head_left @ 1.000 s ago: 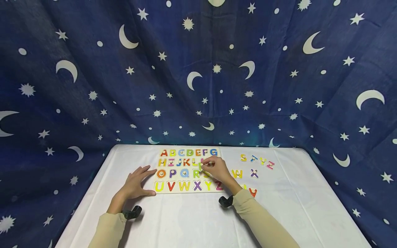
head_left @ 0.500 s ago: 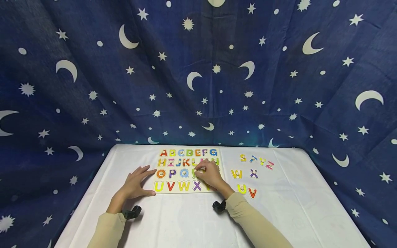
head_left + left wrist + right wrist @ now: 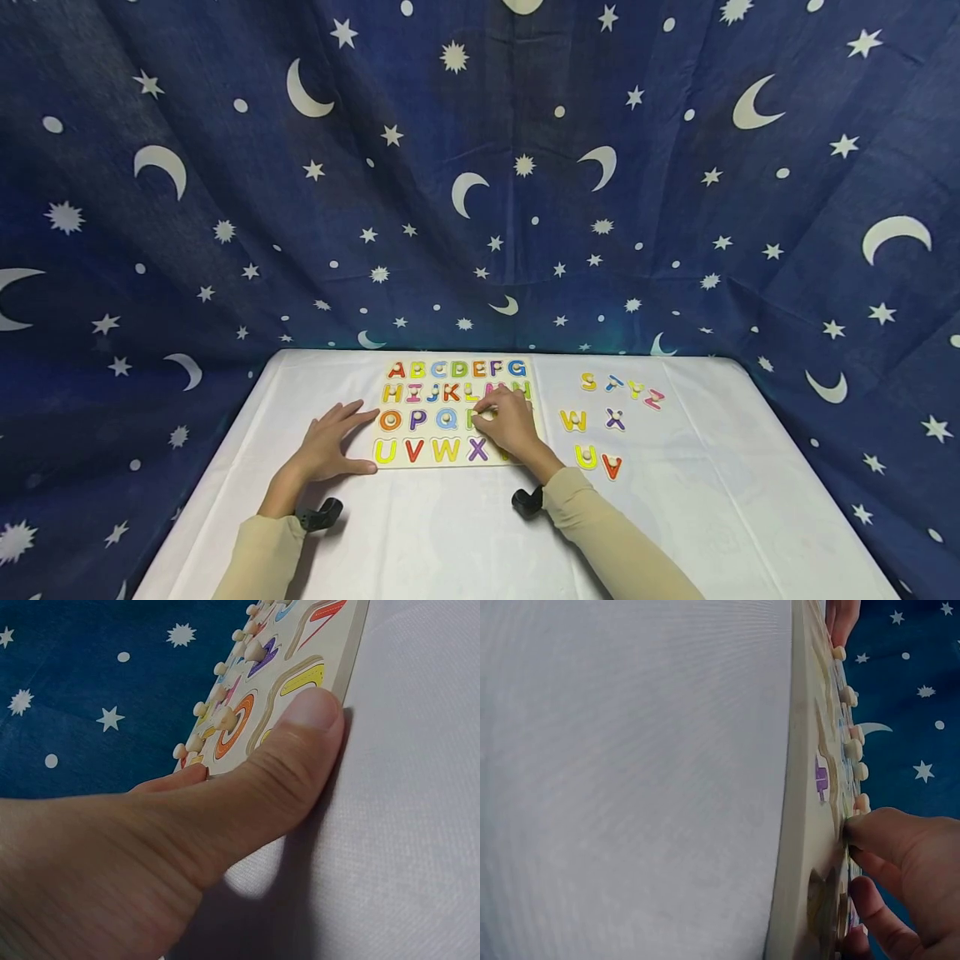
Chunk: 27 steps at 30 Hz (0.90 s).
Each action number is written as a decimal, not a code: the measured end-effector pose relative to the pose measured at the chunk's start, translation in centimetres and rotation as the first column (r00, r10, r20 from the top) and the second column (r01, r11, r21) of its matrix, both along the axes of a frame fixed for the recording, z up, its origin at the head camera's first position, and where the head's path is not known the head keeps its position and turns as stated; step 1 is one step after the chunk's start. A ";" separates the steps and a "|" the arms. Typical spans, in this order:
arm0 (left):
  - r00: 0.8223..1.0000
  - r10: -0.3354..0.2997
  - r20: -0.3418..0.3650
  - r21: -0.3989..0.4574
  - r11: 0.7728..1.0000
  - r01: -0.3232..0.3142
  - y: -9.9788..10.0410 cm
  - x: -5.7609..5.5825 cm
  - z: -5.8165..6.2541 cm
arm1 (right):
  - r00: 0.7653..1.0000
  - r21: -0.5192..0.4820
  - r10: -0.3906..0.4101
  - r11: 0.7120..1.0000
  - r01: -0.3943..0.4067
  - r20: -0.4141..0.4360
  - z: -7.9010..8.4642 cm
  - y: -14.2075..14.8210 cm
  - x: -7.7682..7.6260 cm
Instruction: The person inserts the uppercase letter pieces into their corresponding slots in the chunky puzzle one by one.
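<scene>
A wooden alphabet peg puzzle board [image 3: 431, 435] lies flat on the table, its upper rows filled with knobbed letters. My left hand [image 3: 326, 446] has its fingers spread at the board's left side; in the left wrist view the thumb [image 3: 300, 742] touches the corner beside the yellow U recess. Over the third row, my right hand [image 3: 513, 425] pinches the green letter R [image 3: 470, 419] at its place right of the Q [image 3: 446, 419]. That hand covers most of the R and the recesses to its right. In the right wrist view, thumb and fingertips meet low at the board's surface.
Right of the board lie loose knobbed letters: an S [image 3: 588, 382], a T [image 3: 614, 382], a Y [image 3: 635, 389], a Z [image 3: 654, 400], a W [image 3: 573, 421], an X [image 3: 615, 419], a U [image 3: 586, 457] and a red V [image 3: 612, 467]. A starry curtain [image 3: 420, 275] hangs behind the white table [image 3: 450, 533].
My right hand has moved left and down with the green R, from above the board to its place in the third row. The left hand has stayed still.
</scene>
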<state>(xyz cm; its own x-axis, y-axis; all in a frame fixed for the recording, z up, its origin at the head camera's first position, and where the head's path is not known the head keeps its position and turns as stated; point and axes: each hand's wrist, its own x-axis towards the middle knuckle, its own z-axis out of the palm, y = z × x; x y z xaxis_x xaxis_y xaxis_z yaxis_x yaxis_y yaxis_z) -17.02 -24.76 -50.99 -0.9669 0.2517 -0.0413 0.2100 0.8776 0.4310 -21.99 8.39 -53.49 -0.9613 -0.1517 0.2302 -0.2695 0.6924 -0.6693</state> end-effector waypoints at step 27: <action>1.000 -0.007 0.001 0.026 1.000 0.007 -0.3 -0.2 -0.5 | 0.992 0.049 0.120 0.992 -0.118 -0.025 1.3 2.5 -0.8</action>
<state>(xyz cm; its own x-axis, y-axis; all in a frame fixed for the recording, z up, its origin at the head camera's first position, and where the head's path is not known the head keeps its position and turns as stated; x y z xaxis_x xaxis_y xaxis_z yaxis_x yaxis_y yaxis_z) -17.19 -25.07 -51.46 -0.9651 0.2593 -0.0359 0.2154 0.8646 0.4540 -22.83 10.91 -52.17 -0.9290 -0.2761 0.2466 -0.3701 0.6852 -0.6273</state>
